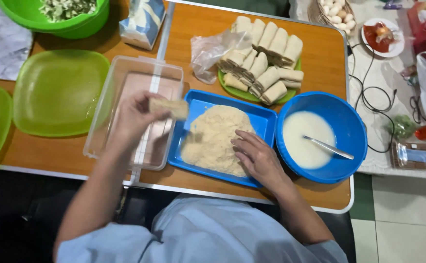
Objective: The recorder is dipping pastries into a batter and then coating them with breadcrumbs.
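My left hand (136,116) holds a crumb-coated roll (170,107) above the clear plastic container (107,92), at the edge of the blue tray (266,122). My right hand (256,157) rests palm down on the heap of breadcrumbs (213,136) in that tray, fingers spread. To the right stands a blue bowl (351,126) of white batter with a spoon (328,147) in it. Behind the tray, several pale uncoated rolls (266,53) are stacked on a green plate (232,90).
An empty green square plate (57,92) lies left of the container. A green bowl (72,27) of chopped filling and a bag (142,22) sit at the back. A crumpled plastic bag (210,51), cables (368,92) and small dishes lie to the right.
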